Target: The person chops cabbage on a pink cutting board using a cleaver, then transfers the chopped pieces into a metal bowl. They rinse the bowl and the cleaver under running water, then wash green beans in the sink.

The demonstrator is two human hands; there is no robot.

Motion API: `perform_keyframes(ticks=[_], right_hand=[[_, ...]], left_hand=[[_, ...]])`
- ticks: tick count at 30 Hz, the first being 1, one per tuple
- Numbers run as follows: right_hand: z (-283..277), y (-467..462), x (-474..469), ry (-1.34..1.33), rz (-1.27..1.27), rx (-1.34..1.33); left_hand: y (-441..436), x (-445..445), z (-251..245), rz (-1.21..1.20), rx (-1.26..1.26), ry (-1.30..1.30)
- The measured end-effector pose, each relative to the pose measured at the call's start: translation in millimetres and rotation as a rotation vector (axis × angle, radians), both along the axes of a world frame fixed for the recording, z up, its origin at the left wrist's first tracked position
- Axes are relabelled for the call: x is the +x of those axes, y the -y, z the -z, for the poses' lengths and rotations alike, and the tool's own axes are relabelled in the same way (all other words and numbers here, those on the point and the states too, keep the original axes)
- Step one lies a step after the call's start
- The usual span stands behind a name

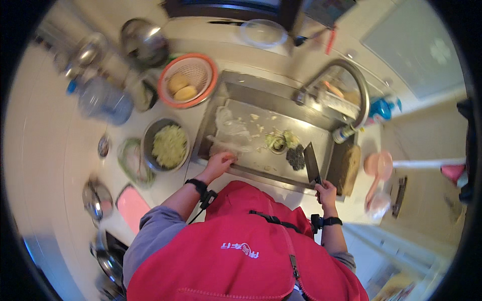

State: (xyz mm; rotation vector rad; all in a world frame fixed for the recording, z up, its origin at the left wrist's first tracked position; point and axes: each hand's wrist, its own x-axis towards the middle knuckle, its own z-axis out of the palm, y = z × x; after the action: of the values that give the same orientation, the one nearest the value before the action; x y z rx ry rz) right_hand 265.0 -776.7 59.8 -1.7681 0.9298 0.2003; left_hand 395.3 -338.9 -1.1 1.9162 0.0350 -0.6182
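Observation:
My right hand [327, 193] grips the handle of a kitchen cleaver [311, 161]. Its dark blade points away from me over the right part of the stainless steel sink [260, 84]. At the sink's front left corner is my left hand [221, 164], fingers bent, close to a crumpled clear plastic bag [231, 128]. Whether the fingers pinch the bag is unclear. Pale green vegetable scraps [290, 138] lie around the drain [278, 146], and a dark scouring pad [295, 157] sits just left of the blade. Small peel bits are scattered over the sink floor.
Left of the sink stand a metal bowl of shredded pale green vegetable [169, 146] and an orange-rimmed colander [214, 75] holding potatoes [184, 93]. A curved faucet [363, 86] arches over the right back. A long loofah-like sponge [351, 169] rests on the right rim, near pink ladles [384, 165].

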Motion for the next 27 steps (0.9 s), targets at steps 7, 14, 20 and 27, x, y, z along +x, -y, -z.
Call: perform_keyframes(ticks=[7,14,20,27], right_hand=[[5,25,46,0.060,-0.266,0.109],[-2,4,66,0.010,-0.343,0.070],[-6,-27,57,0.034,-0.326,0.074],[-8,-87,54,0.011,-0.186,0.102]], left_hand=[[-90,-135,-20,-0.932,-0.313,-0.184],[-123,-113,-26,-1.230,-0.839,-0.113],[-144,-40,-11,-1.291,-0.941,-0.126],[-187,-24,2,-0.885,-0.445,-0.036]])
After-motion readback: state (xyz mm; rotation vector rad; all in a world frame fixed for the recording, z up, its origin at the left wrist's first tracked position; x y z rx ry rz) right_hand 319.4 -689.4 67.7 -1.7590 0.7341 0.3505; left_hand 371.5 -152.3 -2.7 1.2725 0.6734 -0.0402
